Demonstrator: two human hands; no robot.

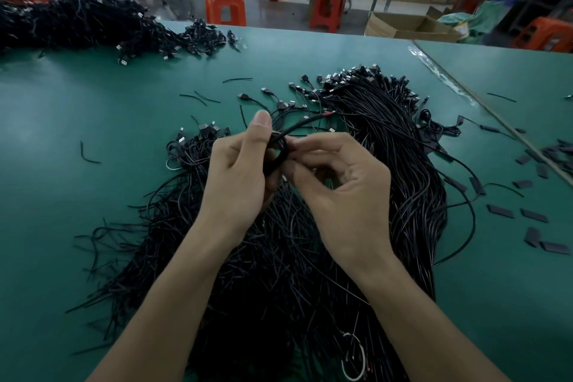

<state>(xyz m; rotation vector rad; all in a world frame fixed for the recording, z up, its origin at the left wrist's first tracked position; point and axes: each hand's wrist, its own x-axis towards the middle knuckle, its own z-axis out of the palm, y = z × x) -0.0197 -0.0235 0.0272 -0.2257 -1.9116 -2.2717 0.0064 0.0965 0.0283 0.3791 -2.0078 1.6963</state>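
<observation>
My left hand (pixel 238 177) grips a small coil of black cable (pixel 277 154) above the green table (pixel 77 121), thumb raised beside it. My right hand (pixel 341 183) pinches the same coil from the right with curled fingers. A loose end of the cable (pixel 305 121) sticks out up and to the right, showing a reddish tip. Under both hands lies a big heap of black USB cables (pixel 387 139), plugs fanned out at the far end.
A second cable heap (pixel 77 22) lies at the far left of the table. Short black tie pieces (pixel 198 98) and flat black sleeves (pixel 533 215) are scattered around. A white wire loop (pixel 353 357) lies near the front edge. Orange stools (pixel 225 6) and cardboard boxes stand beyond the table.
</observation>
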